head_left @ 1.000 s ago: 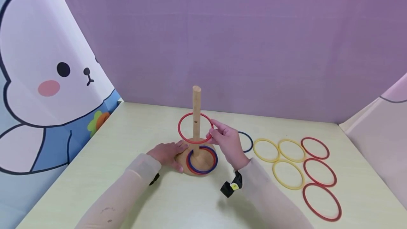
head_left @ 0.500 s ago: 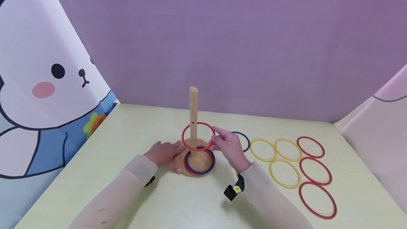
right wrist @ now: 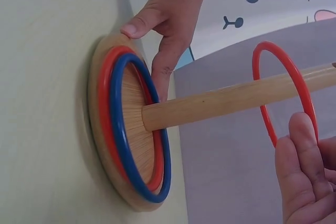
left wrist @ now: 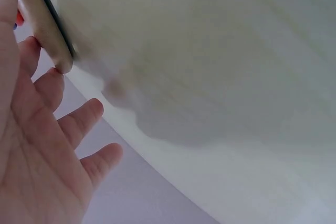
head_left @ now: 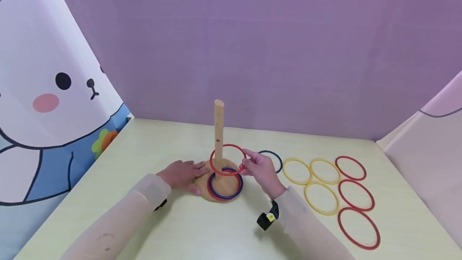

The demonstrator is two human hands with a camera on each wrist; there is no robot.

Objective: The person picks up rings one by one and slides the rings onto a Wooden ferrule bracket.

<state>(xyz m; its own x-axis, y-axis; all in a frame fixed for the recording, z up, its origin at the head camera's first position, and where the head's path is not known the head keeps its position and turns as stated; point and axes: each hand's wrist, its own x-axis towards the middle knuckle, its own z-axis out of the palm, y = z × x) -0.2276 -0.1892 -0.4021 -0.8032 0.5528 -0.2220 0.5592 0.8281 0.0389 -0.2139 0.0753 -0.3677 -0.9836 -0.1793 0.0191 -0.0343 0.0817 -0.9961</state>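
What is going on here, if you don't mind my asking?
A person's right hand pinches a red ring, which encircles the upright wooden post above its base. The left hand touches the base. A blue ring lies over another red ring around the post's foot. To the right, one more blue ring, three yellow rings and three red rings lie on the table.

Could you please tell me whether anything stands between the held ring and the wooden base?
A blue ring and a red ring lie on the wooden base around the peg; above them, nothing visible blocks the held ring.
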